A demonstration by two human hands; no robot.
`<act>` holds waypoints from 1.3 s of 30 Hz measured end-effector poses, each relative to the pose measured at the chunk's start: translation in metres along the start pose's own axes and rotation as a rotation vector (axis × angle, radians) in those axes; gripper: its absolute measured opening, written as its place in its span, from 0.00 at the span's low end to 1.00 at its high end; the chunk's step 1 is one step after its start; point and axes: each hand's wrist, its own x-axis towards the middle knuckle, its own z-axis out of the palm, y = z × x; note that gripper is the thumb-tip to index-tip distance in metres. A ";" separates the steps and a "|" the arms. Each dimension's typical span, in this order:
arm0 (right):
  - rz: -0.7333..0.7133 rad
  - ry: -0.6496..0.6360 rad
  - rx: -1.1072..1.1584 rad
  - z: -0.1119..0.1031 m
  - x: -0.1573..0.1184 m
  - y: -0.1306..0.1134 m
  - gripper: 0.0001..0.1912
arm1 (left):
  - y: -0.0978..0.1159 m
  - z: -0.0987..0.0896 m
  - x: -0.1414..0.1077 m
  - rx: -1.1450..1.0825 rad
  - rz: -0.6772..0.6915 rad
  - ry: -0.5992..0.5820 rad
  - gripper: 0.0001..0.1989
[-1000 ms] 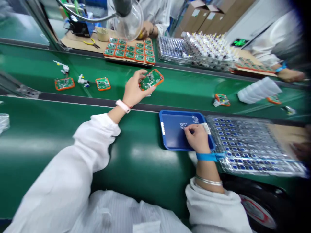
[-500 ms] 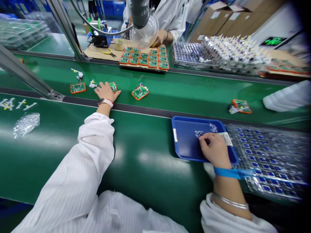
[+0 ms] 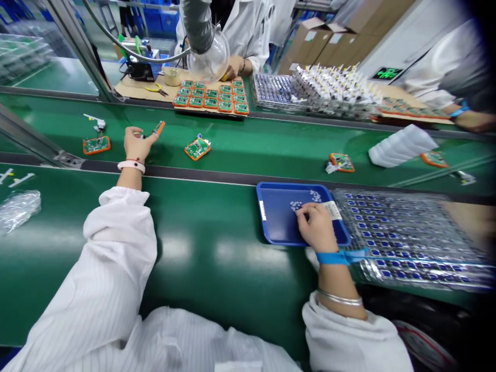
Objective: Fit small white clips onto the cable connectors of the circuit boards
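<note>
My left hand [image 3: 137,143] grips an orange-framed circuit board [image 3: 158,128], tilted up off the green belt. Over the blue tray [image 3: 279,235], my right hand [image 3: 315,225] has its thumb and fingertips pinched together beside small clear pieces [image 3: 296,205]; whatever is between the fingertips is too small to make out. Another orange-framed board [image 3: 197,148] lies flat to the right of my left hand. A further board [image 3: 96,145] with a white connector part lies to its left.
Clear trays of blue-marked parts [image 3: 403,237] sit right of the blue tray. Rows of boards [image 3: 211,98] lie across the belt near a person's hand [image 3: 234,67]. A metal post [image 3: 34,132] stands left. White foam trays [image 3: 403,146] rest on the belt.
My left hand has lifted the board that lay flat under it and tilted it up. My right hand stays pinched over the blue tray. The view has shifted to the right.
</note>
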 end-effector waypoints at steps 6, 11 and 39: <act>0.013 -0.011 -0.021 -0.001 -0.001 -0.003 0.06 | 0.050 0.015 -0.048 -0.411 0.361 -0.146 0.31; 0.048 -0.013 -0.056 -0.003 -0.003 -0.006 0.06 | 0.075 0.019 -0.140 -0.433 0.748 -0.460 0.32; 0.029 -0.372 0.662 0.001 -0.037 -0.165 0.06 | 0.072 -0.007 -0.243 -0.309 0.658 -0.986 0.04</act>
